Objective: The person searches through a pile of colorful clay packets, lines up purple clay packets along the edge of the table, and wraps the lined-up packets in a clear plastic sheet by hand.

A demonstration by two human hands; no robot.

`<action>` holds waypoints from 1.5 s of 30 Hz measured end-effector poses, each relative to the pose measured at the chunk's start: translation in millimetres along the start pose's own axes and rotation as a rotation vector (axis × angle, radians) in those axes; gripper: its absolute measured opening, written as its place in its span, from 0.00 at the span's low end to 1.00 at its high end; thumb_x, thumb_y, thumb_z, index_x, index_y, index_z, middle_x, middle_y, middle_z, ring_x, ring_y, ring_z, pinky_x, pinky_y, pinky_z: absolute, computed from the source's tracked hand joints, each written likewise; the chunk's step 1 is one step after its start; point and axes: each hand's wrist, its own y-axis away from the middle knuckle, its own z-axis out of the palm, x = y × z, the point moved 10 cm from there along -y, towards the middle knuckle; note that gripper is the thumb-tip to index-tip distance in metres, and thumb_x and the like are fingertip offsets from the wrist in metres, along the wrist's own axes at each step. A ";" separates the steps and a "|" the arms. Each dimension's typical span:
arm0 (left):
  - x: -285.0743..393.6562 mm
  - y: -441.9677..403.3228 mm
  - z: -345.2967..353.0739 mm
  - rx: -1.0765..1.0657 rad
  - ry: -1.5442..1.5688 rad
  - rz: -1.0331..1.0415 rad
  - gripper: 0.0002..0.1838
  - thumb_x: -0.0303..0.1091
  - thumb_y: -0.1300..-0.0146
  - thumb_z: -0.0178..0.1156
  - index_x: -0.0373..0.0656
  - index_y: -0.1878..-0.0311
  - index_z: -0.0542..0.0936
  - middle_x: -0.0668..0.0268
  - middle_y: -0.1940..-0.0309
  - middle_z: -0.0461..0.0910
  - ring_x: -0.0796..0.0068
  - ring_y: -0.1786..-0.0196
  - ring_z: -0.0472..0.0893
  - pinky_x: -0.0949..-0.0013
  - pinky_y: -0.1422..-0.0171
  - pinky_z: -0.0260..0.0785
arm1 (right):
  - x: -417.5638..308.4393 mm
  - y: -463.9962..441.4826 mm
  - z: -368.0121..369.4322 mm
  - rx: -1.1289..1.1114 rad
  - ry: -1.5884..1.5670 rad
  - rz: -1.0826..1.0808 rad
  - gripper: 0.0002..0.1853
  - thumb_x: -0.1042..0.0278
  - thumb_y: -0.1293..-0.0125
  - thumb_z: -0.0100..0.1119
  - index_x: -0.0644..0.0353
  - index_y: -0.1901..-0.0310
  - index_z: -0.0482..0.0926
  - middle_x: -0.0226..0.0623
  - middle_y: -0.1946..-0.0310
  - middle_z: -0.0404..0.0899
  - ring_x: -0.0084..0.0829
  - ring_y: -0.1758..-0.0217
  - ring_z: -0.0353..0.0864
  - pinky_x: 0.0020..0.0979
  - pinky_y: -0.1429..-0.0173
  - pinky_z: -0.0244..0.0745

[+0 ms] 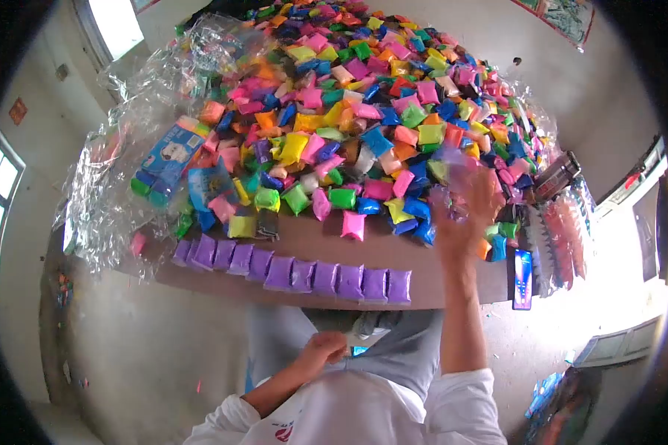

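My right hand [469, 200] reaches out over the right part of a heap of small coloured packets [430, 133]. Motion smears its fingers, and a pale purple blur shows beside them; whether they hold anything cannot be made out. Low over my lap, my left hand [326, 348] is closed with its fingers curled in, and what is inside, if anything, is hidden. Along the near edge of the brown table [312, 241], several purple packets [301, 274] lie side by side in a slightly curved row. A pink packet [353, 225] rests just beyond that row.
Crumpled clear plastic wrap [119, 170] covers the table's left side, with a blue printed package [174, 152] among it. At the right edge lies a lit phone [522, 279], beside clear plastic bags [564, 237]. A dark cylindrical item [557, 176] leans against the heap.
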 end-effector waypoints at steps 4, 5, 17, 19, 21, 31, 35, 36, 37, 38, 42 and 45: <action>41.2 6.4 -20.4 0.108 0.002 0.079 0.13 0.41 0.35 0.54 0.45 0.74 0.73 0.75 0.80 0.67 0.85 0.77 0.62 0.78 0.74 0.52 | -41.0 6.6 64.8 -0.444 0.147 -0.390 0.12 0.70 0.45 0.62 0.62 0.58 0.79 0.45 0.50 0.76 0.44 0.44 0.72 0.40 0.39 0.65; 51.4 13.9 -32.7 0.168 0.014 0.129 0.13 0.41 0.35 0.54 0.45 0.73 0.73 0.75 0.80 0.67 0.85 0.77 0.62 0.78 0.74 0.52 | -45.0 9.0 59.5 -0.409 0.138 -0.374 0.12 0.69 0.44 0.62 0.63 0.59 0.79 0.46 0.52 0.77 0.44 0.45 0.73 0.41 0.39 0.65; 53.6 16.7 -53.2 0.220 0.125 0.205 0.14 0.41 0.36 0.55 0.45 0.75 0.72 0.73 0.83 0.66 0.83 0.80 0.62 0.76 0.76 0.51 | -15.0 56.6 133.8 -0.870 0.032 -0.206 0.13 0.70 0.46 0.63 0.64 0.58 0.79 0.46 0.59 0.80 0.43 0.54 0.79 0.37 0.50 0.73; 23.1 22.8 -67.9 0.391 0.076 0.024 0.15 0.42 0.36 0.55 0.45 0.76 0.70 0.73 0.83 0.66 0.83 0.80 0.62 0.76 0.76 0.51 | -19.0 59.7 153.5 -0.974 -0.033 -0.038 0.14 0.68 0.44 0.62 0.65 0.58 0.78 0.46 0.64 0.81 0.42 0.60 0.81 0.35 0.55 0.75; -28.9 7.8 -102.4 0.334 0.169 0.062 0.14 0.42 0.36 0.54 0.46 0.75 0.69 0.73 0.82 0.64 0.82 0.80 0.62 0.75 0.76 0.51 | -44.1 59.5 181.3 -1.020 -0.077 -0.046 0.14 0.66 0.43 0.61 0.65 0.57 0.78 0.46 0.66 0.81 0.40 0.62 0.82 0.34 0.57 0.75; -26.3 21.1 -131.2 0.168 0.777 0.009 0.12 0.45 0.36 0.56 0.47 0.68 0.73 0.72 0.78 0.69 0.77 0.75 0.66 0.72 0.71 0.58 | -150.0 101.8 421.4 -1.349 -0.719 0.320 0.19 0.61 0.36 0.55 0.61 0.47 0.73 0.34 0.60 0.78 0.24 0.58 0.78 0.26 0.60 0.76; -22.2 25.4 -137.8 0.192 0.844 -0.058 0.14 0.48 0.36 0.55 0.46 0.63 0.76 0.69 0.76 0.70 0.76 0.74 0.66 0.72 0.66 0.59 | -159.7 98.4 482.8 -1.262 -0.809 0.323 0.17 0.62 0.35 0.52 0.57 0.46 0.71 0.31 0.56 0.77 0.25 0.57 0.78 0.26 0.59 0.75; -19.1 25.5 -136.8 0.126 0.873 -0.062 0.15 0.49 0.36 0.55 0.47 0.62 0.76 0.69 0.74 0.70 0.75 0.73 0.67 0.71 0.65 0.59 | -162.4 99.1 485.4 -1.252 -0.849 0.516 0.17 0.63 0.35 0.52 0.55 0.46 0.71 0.30 0.56 0.76 0.25 0.58 0.78 0.26 0.60 0.75; -21.6 25.1 -142.3 0.127 0.875 -0.067 0.15 0.49 0.36 0.55 0.47 0.62 0.76 0.69 0.74 0.70 0.75 0.73 0.67 0.71 0.65 0.59 | -162.6 103.8 490.0 -1.236 -0.885 0.710 0.16 0.63 0.35 0.51 0.54 0.46 0.70 0.29 0.56 0.76 0.25 0.59 0.78 0.25 0.60 0.74; -17.5 24.1 -141.2 0.041 0.935 -0.040 0.16 0.50 0.36 0.54 0.46 0.61 0.77 0.68 0.72 0.71 0.75 0.71 0.67 0.71 0.64 0.60 | -160.6 103.6 500.4 -1.235 -0.883 0.715 0.16 0.63 0.35 0.51 0.54 0.46 0.70 0.29 0.56 0.76 0.25 0.59 0.78 0.25 0.60 0.74; -5.4 21.1 -132.4 -0.162 1.069 -0.034 0.19 0.51 0.36 0.53 0.45 0.57 0.77 0.65 0.65 0.71 0.73 0.67 0.68 0.70 0.61 0.62 | -170.1 105.1 517.8 -1.299 -1.031 0.760 0.18 0.63 0.35 0.51 0.52 0.43 0.69 0.29 0.56 0.77 0.25 0.59 0.78 0.27 0.61 0.74; -8.5 19.5 -135.3 -0.088 1.019 -0.122 0.20 0.51 0.36 0.53 0.45 0.55 0.77 0.63 0.63 0.70 0.73 0.66 0.68 0.70 0.58 0.63 | -178.3 116.2 531.5 -1.353 -1.053 0.768 0.19 0.62 0.35 0.51 0.51 0.43 0.69 0.28 0.57 0.77 0.25 0.60 0.78 0.27 0.61 0.75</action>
